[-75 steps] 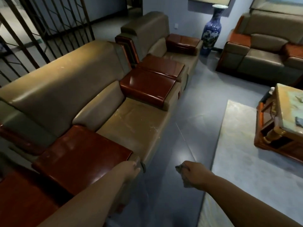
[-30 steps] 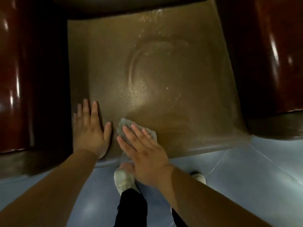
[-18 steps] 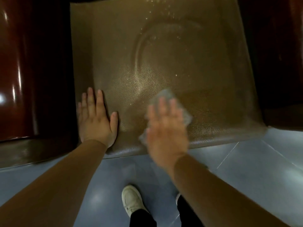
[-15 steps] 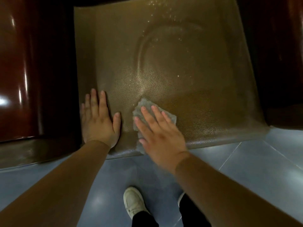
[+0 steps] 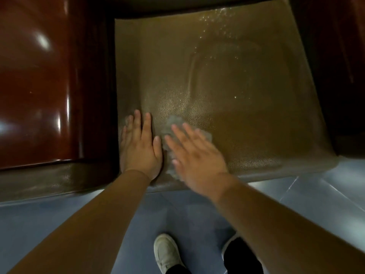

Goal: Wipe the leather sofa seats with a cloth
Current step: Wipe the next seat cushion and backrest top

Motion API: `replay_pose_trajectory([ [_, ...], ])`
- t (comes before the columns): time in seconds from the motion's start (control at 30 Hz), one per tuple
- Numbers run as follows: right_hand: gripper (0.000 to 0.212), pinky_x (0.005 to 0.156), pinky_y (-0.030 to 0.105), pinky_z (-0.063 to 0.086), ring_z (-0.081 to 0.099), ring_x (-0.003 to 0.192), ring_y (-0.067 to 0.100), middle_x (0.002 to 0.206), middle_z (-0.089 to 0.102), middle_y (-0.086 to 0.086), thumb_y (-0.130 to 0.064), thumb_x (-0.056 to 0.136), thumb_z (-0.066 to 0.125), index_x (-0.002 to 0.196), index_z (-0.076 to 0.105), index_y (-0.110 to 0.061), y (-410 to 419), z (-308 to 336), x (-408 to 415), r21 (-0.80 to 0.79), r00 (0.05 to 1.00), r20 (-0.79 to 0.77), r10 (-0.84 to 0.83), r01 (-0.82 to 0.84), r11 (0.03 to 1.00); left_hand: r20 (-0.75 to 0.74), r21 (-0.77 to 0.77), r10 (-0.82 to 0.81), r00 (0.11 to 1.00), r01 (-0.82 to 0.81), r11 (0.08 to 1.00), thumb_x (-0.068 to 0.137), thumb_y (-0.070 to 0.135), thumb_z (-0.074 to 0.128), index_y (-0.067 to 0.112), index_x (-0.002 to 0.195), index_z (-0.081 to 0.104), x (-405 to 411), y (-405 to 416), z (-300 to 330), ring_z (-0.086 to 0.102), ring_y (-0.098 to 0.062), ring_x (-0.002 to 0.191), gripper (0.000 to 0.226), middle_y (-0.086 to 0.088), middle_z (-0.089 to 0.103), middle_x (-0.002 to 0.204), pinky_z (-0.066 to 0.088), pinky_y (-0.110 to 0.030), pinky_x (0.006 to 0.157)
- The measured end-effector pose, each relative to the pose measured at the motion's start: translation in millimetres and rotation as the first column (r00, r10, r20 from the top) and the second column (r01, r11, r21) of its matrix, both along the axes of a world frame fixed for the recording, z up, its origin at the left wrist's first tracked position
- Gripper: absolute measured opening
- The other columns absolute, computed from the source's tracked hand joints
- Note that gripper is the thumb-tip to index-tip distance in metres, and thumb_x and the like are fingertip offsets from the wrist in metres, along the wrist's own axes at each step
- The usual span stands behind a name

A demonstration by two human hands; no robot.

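I look straight down on a brown leather sofa seat with pale specks near its back. My left hand lies flat, fingers spread, at the seat's front left corner. My right hand lies palm-down just to its right, pressing a small grey cloth against the leather. The cloth shows beyond the fingertips and along the hand's left side; the rest is hidden beneath the palm. The right hand is blurred by motion.
A glossy dark red wooden armrest flanks the seat on the left, and a darker one on the right. Grey-blue tiled floor runs along the front. My white shoes stand on it below the seat edge.
The right hand has slid the cloth left along the seat's front until it nearly touches the left hand. The left hand has stayed flat in place. The view has shifted left.
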State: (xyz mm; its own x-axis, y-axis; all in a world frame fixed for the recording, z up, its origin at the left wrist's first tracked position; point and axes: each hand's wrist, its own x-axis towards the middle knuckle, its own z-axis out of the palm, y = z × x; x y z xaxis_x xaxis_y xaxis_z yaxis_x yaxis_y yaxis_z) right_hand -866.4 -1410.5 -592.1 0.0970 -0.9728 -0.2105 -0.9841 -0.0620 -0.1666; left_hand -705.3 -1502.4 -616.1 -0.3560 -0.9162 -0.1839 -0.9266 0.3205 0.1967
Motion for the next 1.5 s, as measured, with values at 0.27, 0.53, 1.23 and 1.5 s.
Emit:
replay_pose_trajectory([
  [0.27, 0.072, 0.127, 0.059, 0.01, 0.004, 0.158, 0.042, 0.171, 0.009, 0.024, -0.042, 0.102, 0.012, 0.164, 0.01, -0.004, -7.8, -5.4, -54.9, -0.06, 0.768, -0.133, -0.627, 0.625, 0.778, -0.069, -0.05, -0.046, 0.997, 0.043, 0.998, 0.108, 0.035, 0.028, 0.028, 0.167, 0.021, 19.6, -11.5, 2.3, 0.013, -0.02, 0.162, 0.06, -0.002, 0.017, 0.175, 0.006, -0.038, 0.132],
  [0.53, 0.067, 0.13, 0.046, 0.012, 0.007, 0.161, 0.028, 0.173, 0.014, 0.009, -0.046, 0.104, 0.033, 0.163, 0.025, -0.017, 7.6, 7.0, 13.5, 0.033, 0.971, -0.008, 0.241, -0.24, 0.97, -0.132, 0.055, 0.12, 0.984, -0.113, 0.992, 0.11, 0.029, 0.027, 0.002, 0.166, 0.012, 26.9, 8.3, 11.4, -0.002, -0.023, 0.163, 0.064, -0.011, 0.001, 0.176, 0.002, -0.034, 0.132],
  [1.23, 0.065, 0.128, 0.051, 0.016, 0.012, 0.158, 0.038, 0.171, 0.017, 0.018, -0.049, 0.107, 0.022, 0.163, 0.018, -0.015, -122.9, -3.2, -39.9, -0.059, 0.989, -0.121, 0.08, -0.087, 0.994, -0.156, -0.021, 0.076, 0.985, -0.08, 0.997, 0.102, 0.05, 0.03, 0.022, 0.168, 0.021, 32.4, 29.7, -10.9, -0.002, -0.025, 0.163, 0.071, -0.011, 0.005, 0.176, 0.008, -0.042, 0.132],
  [1.5, 0.065, 0.124, 0.053, 0.022, 0.014, 0.159, 0.036, 0.171, 0.017, 0.015, -0.042, 0.104, 0.032, 0.163, 0.026, -0.017, 60.7, 15.8, -55.9, 0.082, 0.968, -0.036, 0.247, -0.244, 0.966, -0.102, 0.091, 0.128, 0.987, -0.119, 0.989, 0.105, 0.052, 0.037, 0.028, 0.167, 0.02, 25.7, 24.4, 15.4, -0.007, -0.017, 0.162, 0.068, -0.001, 0.0, 0.177, 0.005, -0.038, 0.13],
])
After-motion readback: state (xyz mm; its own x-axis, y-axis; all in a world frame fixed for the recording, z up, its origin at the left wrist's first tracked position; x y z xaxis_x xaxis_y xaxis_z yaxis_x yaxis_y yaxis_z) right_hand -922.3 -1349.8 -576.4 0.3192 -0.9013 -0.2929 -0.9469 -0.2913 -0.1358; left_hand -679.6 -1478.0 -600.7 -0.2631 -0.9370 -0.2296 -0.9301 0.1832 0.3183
